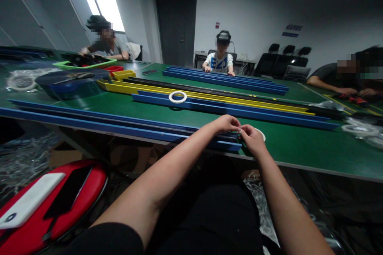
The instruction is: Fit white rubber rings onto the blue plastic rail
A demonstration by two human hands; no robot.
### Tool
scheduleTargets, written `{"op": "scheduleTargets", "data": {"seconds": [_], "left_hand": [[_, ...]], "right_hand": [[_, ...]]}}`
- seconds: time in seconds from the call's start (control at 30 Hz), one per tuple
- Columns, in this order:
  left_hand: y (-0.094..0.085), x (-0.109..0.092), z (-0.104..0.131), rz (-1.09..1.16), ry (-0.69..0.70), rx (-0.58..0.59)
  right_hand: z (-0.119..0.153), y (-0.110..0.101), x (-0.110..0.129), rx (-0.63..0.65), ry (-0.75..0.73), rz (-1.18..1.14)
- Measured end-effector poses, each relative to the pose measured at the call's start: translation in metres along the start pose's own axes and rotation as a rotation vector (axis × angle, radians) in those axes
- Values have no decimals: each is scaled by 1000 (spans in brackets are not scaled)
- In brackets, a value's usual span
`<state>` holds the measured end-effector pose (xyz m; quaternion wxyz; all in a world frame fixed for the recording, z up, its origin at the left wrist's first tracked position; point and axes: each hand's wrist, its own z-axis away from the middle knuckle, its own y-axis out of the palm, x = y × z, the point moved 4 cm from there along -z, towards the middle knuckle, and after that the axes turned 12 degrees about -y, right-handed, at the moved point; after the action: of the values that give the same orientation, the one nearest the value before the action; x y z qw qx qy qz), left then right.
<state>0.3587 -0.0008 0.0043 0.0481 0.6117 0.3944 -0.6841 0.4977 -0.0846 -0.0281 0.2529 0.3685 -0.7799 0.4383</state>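
Observation:
My left hand [226, 123] and my right hand [252, 138] meet above the near end of a long blue channel strip [167, 132]. Their fingertips are pinched together; whatever lies between them is too small to make out. Partly hidden behind my right hand is a white ring, seemingly a tape roll [262, 134], on the green table [302, 147]. Dark strip material runs inside the blue channel up to my fingers. Farther off, another white tape roll [177, 97] rests on a second group of blue channel strips [239, 113].
Yellow strips [203, 95] and more blue strips [221, 79] lie across the table. At left are a wide coil [72, 83], a green tray [89, 63] and bagged rings [22, 81]. A red stool [89, 187] holds a white device and a phone. Several people sit around.

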Motion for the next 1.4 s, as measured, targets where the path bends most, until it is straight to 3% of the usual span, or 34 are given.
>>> {"op": "scheduleTargets", "data": {"seconds": [0.3, 0.5, 0.7, 0.9, 1.03, 1.27, 1.4], "left_hand": [[3, 4, -2, 18, -37, 27], [2, 9, -6, 84, -51, -39], [1, 9, -3, -126, -72, -93], [1, 9, -3, -208, -103, -130], [1, 10, -5, -214, -105, -136], [1, 10, -4, -234, -106, -130], [1, 9, -3, -246, -113, -125]], "right_hand": [[0, -5, 3, 14, -11, -122], [1, -3, 6, 20, 30, -232], [1, -11, -2, -33, 57, -356], [7, -29, 4, 124, 7, -423], [15, -39, 4, 162, 31, -479], [9, -35, 0, 202, 89, -458], [4, -28, 1, 136, 113, -460]]}}
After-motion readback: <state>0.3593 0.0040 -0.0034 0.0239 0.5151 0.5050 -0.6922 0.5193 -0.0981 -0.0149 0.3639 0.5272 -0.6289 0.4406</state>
